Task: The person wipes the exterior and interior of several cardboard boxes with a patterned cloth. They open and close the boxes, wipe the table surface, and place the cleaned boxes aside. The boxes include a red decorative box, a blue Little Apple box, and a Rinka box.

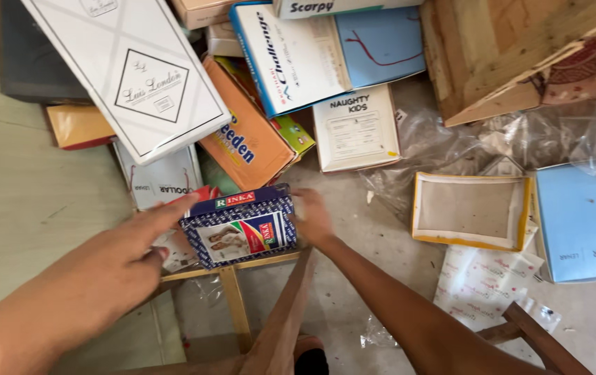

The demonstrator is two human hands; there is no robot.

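2 bare hands held a small blue patterned cardboard box [241, 226] between them above a littered floor [27, 194].

The box was rectangular, glossy, printed with a fine chequered border and a photo panel, and it sat just over the pale wooden frame [235, 298] of a stool or stand. The left hand [128, 253] reached in from the lower left, its fingers stretched long and flat against the box's left edge. The right hand [314, 219] came from the lower right, forearm extended, fingers curled against the box's right side. Behind lay flat cardboard boxes: a long white box [128, 73], an orange box [246, 142], and an open yellow-rimmed lid [471, 210] on crinkled clear plastic wrap [443, 135].
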